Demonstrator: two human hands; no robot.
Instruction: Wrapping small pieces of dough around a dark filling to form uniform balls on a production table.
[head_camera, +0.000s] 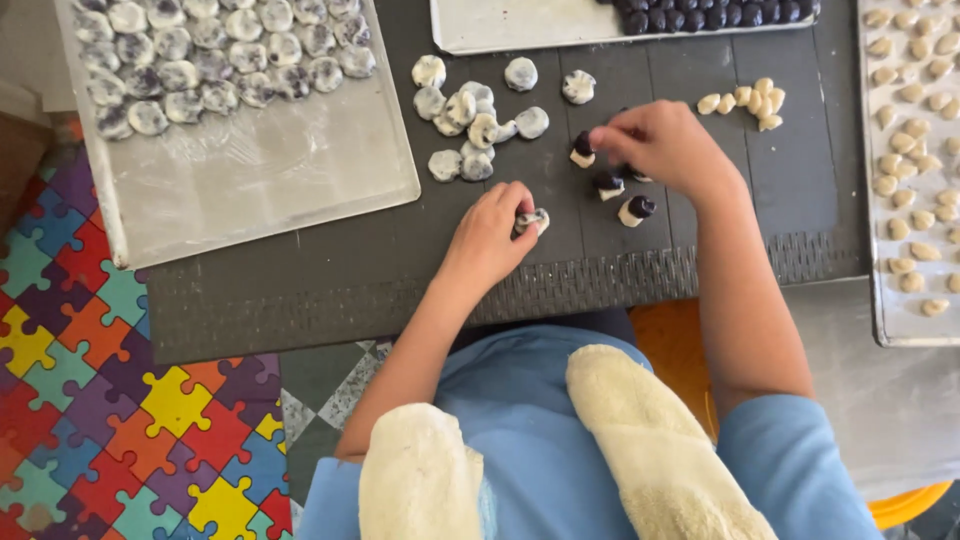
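While my left hand (490, 235) pinches a flattened dough piece (532, 221) on the dark table (300, 290), my right hand (660, 145) closes its fingertips on a dark-topped dough ball (583, 150), with two more (622, 198) just beside it.

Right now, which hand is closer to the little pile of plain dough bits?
Right. The right hand sits just beside the plain dough pile; the left hand is farther off, pinching a filled piece.

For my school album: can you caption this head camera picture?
Left hand pinching a dough ball, right hand reaching among dark-topped pieces on a dark table.
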